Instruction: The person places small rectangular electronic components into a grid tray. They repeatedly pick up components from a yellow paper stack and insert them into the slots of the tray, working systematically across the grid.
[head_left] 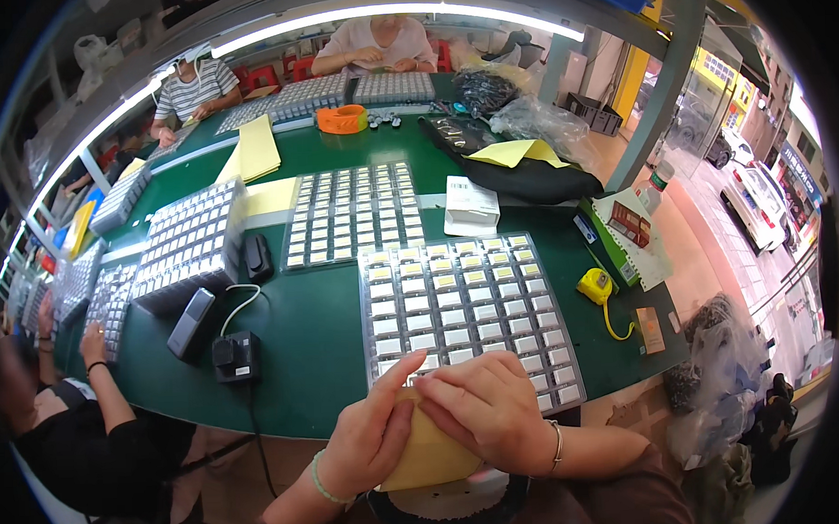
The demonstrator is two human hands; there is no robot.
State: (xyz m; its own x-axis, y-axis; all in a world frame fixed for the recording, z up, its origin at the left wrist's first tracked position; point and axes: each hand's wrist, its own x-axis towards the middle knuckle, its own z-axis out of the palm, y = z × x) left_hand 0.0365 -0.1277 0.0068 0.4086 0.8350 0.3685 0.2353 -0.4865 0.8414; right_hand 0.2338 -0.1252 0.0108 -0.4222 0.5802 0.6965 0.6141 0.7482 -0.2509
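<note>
My left hand (375,434) and my right hand (489,412) meet at the table's near edge. Between them is a yellow sheet (431,460), sloping down toward my lap. The fingers of both hands close about its upper end, the right fingertips bunched near the left forefinger. Any small piece at the fingertips is too hidden to make out. Just beyond my hands lies a clear plastic tray (467,311) with rows of small white blocks. Some blocks in its far rows carry yellowish tops. My hands overlap its near edge.
Another filled tray (353,213) lies farther off, beside a tall tray stack (188,242). A black adapter (236,357), a power bank (192,323), a white box (471,205) and a yellow tape measure (598,287) rest on the green table (321,358). Co-workers sit at left and far side.
</note>
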